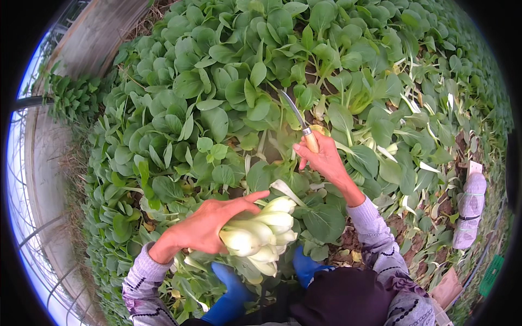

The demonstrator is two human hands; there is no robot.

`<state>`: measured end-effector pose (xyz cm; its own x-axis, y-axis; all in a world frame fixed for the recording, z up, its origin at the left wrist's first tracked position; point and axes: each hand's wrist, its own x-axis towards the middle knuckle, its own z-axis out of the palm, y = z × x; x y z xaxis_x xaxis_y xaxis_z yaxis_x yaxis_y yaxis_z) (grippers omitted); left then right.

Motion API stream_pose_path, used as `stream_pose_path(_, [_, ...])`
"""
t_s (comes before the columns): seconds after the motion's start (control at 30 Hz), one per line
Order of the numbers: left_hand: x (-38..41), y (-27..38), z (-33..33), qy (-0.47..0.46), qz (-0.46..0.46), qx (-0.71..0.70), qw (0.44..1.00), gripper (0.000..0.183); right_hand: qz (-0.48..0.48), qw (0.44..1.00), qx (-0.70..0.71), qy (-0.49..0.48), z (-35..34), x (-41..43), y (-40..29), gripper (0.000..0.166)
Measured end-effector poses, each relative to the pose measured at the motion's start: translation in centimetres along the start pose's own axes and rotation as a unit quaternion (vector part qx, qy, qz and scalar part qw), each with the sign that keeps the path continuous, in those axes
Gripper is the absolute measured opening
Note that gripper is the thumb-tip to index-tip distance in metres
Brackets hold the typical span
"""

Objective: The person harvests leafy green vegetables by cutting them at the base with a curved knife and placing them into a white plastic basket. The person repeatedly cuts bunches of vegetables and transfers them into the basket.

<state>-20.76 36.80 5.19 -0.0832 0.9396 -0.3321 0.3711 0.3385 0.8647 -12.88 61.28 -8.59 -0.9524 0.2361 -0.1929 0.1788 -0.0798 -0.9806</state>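
Observation:
My left hand [216, 222] grips a bunch of bok choy [261, 234] just in front of my legs. The pale, rounded stem bases face up and to the right, and most of the leaves are hidden beneath. One finger stretches out over the bases. My right hand [320, 153] holds a small sickle [310, 140] by its wooden handle. Its curved metal blade points away from me, towards standing bok choy leaves [261, 104]. A loose white stalk with a broad leaf [324, 222] lies beside the bunch.
Dense bok choy plants [171, 93] spread ahead and left. Cut stalks and leaves [412, 106] litter the right side. Further right are a wrapped bundle [470, 212] and a green plastic crate [492, 276]. My blue boots [230, 295] stand among leaves. A pale low wall [45, 146] runs along the left.

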Motion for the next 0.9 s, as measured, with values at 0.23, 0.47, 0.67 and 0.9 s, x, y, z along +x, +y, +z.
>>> stream_pose_path(0.23, [-3.2, -5.8, 8.4, -0.102, -0.044, -0.466, 0.878, 0.089, 0.044, 0.996, 0.062, 0.041, 0.0, -0.6, 1.2, 0.024])
stream_pose_path(0.47, [-6.7, -7.5, 12.3, 0.064, -0.105, -0.374, 0.919, 0.066, 0.048, 0.999, -0.002, 0.007, -0.4, -0.2, 1.4, 0.023])
stream_pose_path(0.67, [-7.6, -7.2, 11.4, 0.123, -0.198, -0.607, 0.759, 0.092, -0.164, 0.925, -0.340, 0.052, -0.2, 4.2, 3.9, 0.018])
stream_pose_path(0.9, [-0.4, 0.1, 0.4, 0.224, -0.164, -0.286, 0.917, 0.079, -0.243, 0.763, -0.592, -0.089, -1.5, 3.8, 6.5, 0.011])
